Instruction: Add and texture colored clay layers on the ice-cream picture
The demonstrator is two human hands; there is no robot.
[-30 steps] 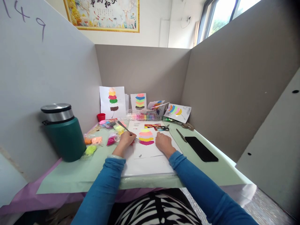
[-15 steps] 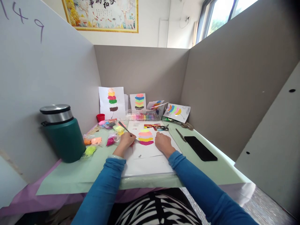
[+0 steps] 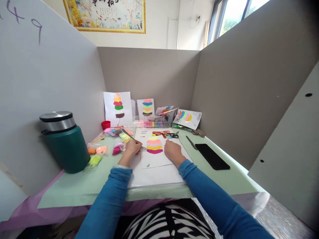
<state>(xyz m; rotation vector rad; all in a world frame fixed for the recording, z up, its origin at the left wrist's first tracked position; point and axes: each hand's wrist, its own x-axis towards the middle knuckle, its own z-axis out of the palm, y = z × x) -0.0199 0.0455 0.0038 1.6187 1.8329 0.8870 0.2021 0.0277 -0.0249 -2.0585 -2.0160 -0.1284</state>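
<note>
Pinching a metal fork, the person's left hand stays over the white sheet, at the left of a stack of coloured bands. Handle slants up to the far left; tines point right, toward the magenta band. Whether they touch its edge, cannot tell. Wrist bent, palm down. Right hand rests on the paper just right of the bands, curled into a fist; whether anything is inside, cannot tell.

Bands run pale yellow at the far end, then pink, deeper yellow, magenta nearest. Lower edge gently scalloped.

Compared with a second ago: left hand and fork have drawn slightly left, away from the bands; right fist still in place. Bands look the same.

Farther out: scissors beyond the right hand; bagged magenta lump left of the left hand; green bottle at far left of the table; knife beside a black slab on the right.
</note>
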